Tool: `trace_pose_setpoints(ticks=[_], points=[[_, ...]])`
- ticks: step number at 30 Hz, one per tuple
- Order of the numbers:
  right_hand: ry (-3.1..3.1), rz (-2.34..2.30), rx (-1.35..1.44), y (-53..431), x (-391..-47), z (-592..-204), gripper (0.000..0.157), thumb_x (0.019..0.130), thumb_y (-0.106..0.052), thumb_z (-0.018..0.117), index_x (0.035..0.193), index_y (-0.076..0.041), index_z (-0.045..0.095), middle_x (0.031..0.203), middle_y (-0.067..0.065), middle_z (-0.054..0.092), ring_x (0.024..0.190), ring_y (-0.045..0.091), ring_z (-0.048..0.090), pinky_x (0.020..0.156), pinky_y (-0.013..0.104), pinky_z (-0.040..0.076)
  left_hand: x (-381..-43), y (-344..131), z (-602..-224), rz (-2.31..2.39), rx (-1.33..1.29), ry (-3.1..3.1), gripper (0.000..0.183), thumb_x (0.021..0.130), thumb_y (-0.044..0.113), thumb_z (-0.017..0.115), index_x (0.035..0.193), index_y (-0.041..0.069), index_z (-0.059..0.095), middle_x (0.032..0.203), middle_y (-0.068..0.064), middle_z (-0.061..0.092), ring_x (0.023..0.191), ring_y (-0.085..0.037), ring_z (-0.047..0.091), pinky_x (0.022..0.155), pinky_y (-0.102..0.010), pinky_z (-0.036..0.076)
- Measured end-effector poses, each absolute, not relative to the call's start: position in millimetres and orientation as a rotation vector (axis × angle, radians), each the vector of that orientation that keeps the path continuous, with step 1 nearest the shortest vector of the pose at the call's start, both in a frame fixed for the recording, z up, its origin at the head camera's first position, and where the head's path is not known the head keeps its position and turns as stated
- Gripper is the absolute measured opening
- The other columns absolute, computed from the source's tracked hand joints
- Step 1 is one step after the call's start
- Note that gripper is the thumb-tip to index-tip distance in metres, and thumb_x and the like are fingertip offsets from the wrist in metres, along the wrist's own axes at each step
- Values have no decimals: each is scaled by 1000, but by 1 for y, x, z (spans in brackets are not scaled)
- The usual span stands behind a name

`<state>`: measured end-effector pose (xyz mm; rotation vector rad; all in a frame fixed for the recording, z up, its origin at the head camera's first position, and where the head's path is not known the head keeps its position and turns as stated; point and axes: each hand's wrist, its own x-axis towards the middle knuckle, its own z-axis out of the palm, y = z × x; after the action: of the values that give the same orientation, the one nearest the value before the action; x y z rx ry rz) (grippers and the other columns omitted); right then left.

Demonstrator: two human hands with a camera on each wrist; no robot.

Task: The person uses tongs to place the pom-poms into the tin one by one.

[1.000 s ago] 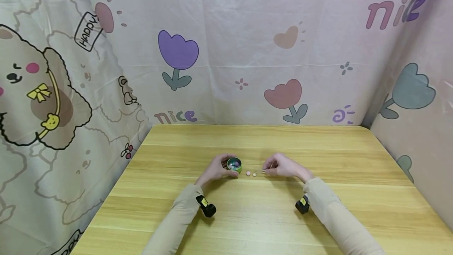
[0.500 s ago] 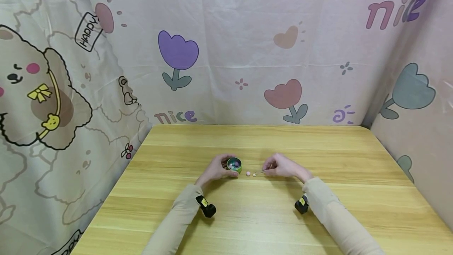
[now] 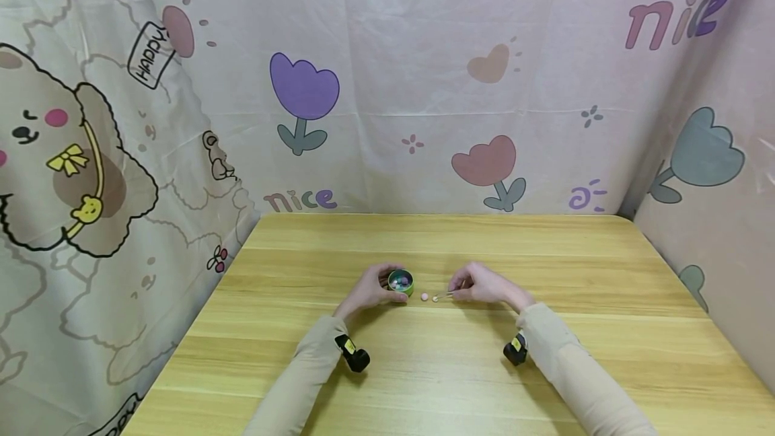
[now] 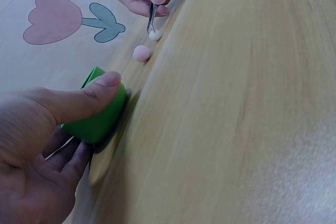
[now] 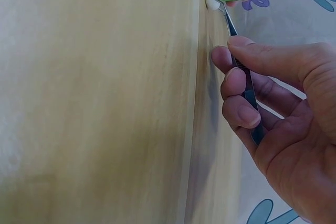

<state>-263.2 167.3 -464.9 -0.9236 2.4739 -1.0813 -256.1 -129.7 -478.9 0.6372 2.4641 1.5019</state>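
My left hand [image 3: 373, 286] grips a small green cup [image 4: 102, 114], thumb along its near side and fingers behind. Several small pink, purple and pale balls show inside the cup in the head view. Between thumb and fingers, my right hand [image 5: 283, 85] pinches metal tweezers [image 5: 248, 90]. The tweezers' tips are right at a small white ball [image 4: 155, 35] on the table. Beside it, on the side toward the cup, sits a slightly larger pink ball [image 4: 142, 53].
The wood-grain table [image 3: 436, 382] extends around both hands. Behind it and along both sides hangs a printed cloth [image 3: 387, 86]. A black wrist camera [image 3: 352, 353] is strapped at the left sleeve, another wrist camera [image 3: 516, 350] at the right.
Almost nothing differs. The right wrist has shifted very slightly to the left, while the tweezer tips stay at the white ball. The left hand and cup keep their place.
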Motion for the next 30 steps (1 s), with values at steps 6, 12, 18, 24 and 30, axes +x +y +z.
trace_pose_setpoints(ticks=[6, 12, 18, 24, 30], points=[[2479, -1080, -922, 168, -263, -465, 4, 89, -4, 71, 91, -4, 75, 81, 6, 73, 67, 5, 59, 59, 18, 51, -256, -129, -479, 1496, 620, 2471, 63, 79, 5, 84, 134, -5, 56, 131, -25, 63, 123, -41, 61, 111, -52, 48], [2486, -1085, -918, 168, -263, -464, 5, 90, -5, 70, 92, -4, 75, 83, 6, 74, 69, 5, 59, 60, 19, 51, -256, -130, -480, 1502, 612, 2468, 63, 79, 5, 84, 134, -5, 56, 131, -25, 63, 123, -41, 61, 111, -52, 48], [2479, -1090, -926, 168, -262, -463, 6, 91, -5, 70, 93, -3, 75, 82, 7, 74, 69, 5, 59, 60, 19, 50, -256, -130, -480, 1503, 606, 2469, 63, 79, 5, 84, 135, -5, 56, 131, -25, 63, 123, -41, 61, 111, -52, 48], [2467, -1102, -930, 169, -264, -465, 8, 91, -5, 69, 95, -3, 75, 83, 9, 74, 69, 5, 59, 59, 19, 50, -255, -129, -479, 1493, 601, 2476, 63, 79, 5, 84, 135, -4, 56, 131, -25, 63, 124, -41, 61, 112, -52, 48], [2460, -1130, -927, 169, -264, -465, 9, 91, -5, 69, 96, -2, 75, 83, 12, 74, 68, 7, 59, 58, 19, 49, -256, -129, -480, 1500, 597, 2469, 63, 79, 5, 84, 134, -5, 56, 131, -25, 63, 124, -41, 61, 112, -52, 48]])
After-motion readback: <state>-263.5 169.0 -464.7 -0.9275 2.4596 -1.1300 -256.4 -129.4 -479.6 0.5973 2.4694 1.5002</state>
